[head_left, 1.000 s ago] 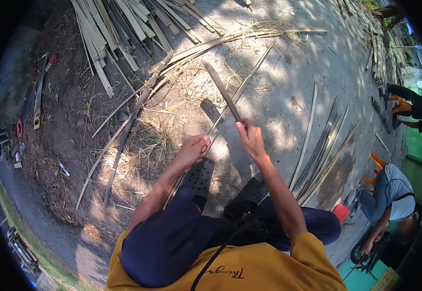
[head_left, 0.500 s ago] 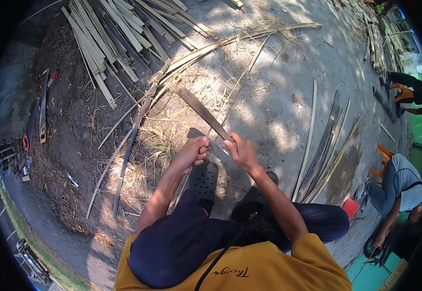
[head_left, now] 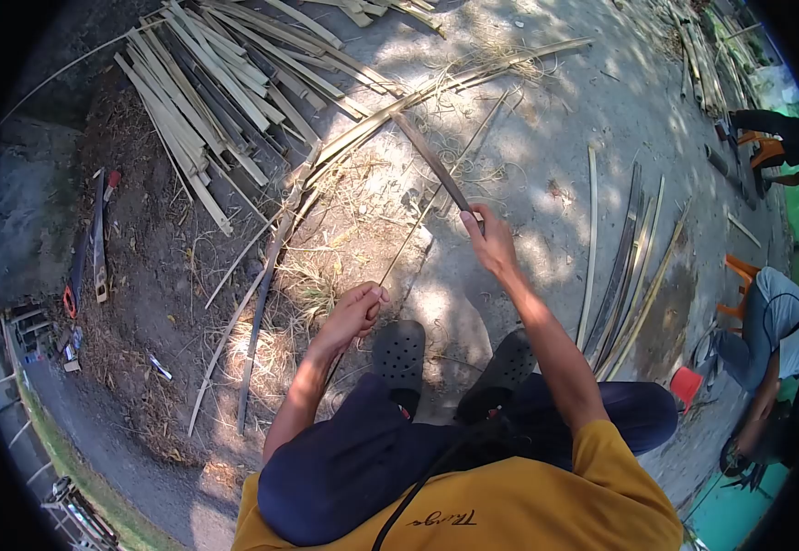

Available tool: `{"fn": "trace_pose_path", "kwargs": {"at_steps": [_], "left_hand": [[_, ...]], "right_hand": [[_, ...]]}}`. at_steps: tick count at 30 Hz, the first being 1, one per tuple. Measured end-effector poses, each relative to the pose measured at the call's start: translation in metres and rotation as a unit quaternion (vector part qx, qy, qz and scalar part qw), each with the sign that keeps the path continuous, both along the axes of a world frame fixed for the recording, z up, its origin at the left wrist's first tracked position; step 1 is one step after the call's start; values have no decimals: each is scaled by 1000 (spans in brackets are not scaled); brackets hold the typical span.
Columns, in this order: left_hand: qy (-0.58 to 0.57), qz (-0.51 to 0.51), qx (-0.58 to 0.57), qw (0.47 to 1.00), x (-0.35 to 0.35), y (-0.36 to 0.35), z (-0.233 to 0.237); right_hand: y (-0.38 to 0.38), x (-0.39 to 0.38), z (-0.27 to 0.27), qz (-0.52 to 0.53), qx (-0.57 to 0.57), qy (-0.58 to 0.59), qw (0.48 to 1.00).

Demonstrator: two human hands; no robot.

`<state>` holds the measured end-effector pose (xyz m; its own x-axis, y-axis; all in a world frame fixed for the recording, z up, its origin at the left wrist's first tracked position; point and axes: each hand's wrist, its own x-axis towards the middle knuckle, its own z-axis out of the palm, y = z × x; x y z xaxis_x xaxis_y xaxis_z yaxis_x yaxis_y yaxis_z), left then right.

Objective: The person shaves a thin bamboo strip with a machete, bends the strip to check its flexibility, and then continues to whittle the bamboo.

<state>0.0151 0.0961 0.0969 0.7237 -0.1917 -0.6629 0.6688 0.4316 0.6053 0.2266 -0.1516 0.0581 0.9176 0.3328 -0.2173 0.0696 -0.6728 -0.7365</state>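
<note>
My left hand (head_left: 353, 315) is closed round a thin bamboo strip (head_left: 408, 241), which runs forward and up to the right from my fist. A darker stretch of it shows behind the wrist, near my knee. In my right hand (head_left: 492, 241) is a machete (head_left: 431, 163) with a long, dark, flat blade that widens toward its far end. The blade points forward and to the left, and in this view it crosses above the strip. My fingers hide its handle. Both hands are in front of my knees, over my dark clogs (head_left: 399, 356).
A large pile of split bamboo slats (head_left: 206, 83) lies ahead left, with longer strips (head_left: 262, 303) nearer. More strips (head_left: 633, 275) lie at right. A saw (head_left: 100, 248) is far left. A red container (head_left: 686, 386) stands near a seated person (head_left: 776, 321) on the right.
My right hand has moved forward and right with the machete, away from my left hand. A longer stretch of the strip now shows between them. My left hand is slightly lower.
</note>
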Motion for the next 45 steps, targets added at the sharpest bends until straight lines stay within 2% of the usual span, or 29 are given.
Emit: {"fn": "trace_pose_path", "kwargs": {"at_steps": [5,10,13,15,17,19,20,25,29,31,34,38,41,43,45], "left_hand": [[20,-12,64,998,20,-7,10],[-10,-12,101,995,25,-16,-12],[-8,-4,153,988,31,-20,-23],[-93,19,254,963,32,-24,-41],[-88,35,264,960,31,-27,-49],[-113,15,357,927,28,-29,-60],[-112,15,357,927,25,-30,-65],[-117,-1,433,894,26,-36,-60],[-152,18,450,880,25,-41,-56],[-109,-13,439,892,22,-43,-43],[-100,-20,470,877,7,-50,-26],[-107,7,469,877,18,-48,-29],[-134,0,456,880,23,-38,-42],[-88,6,360,929,10,-35,-58],[-67,19,332,941,6,-34,-61]], "right_hand": [[-7,-49,3,36,74,13,997],[0,-87,8,100,44,97,989],[4,-101,13,125,48,74,988],[3,-109,13,140,28,81,986],[4,-115,11,149,49,90,984],[5,-115,14,154,30,106,982],[5,-115,14,158,19,115,980],[12,-110,28,167,-41,125,977],[14,-104,29,144,-62,128,979],[15,-90,22,146,-66,115,980],[16,-61,0,8,-63,42,997],[10,-66,10,57,-36,112,991],[8,-79,18,110,-64,98,987],[10,-72,-3,107,-75,61,989],[14,-61,-14,58,-31,20,998]]}}
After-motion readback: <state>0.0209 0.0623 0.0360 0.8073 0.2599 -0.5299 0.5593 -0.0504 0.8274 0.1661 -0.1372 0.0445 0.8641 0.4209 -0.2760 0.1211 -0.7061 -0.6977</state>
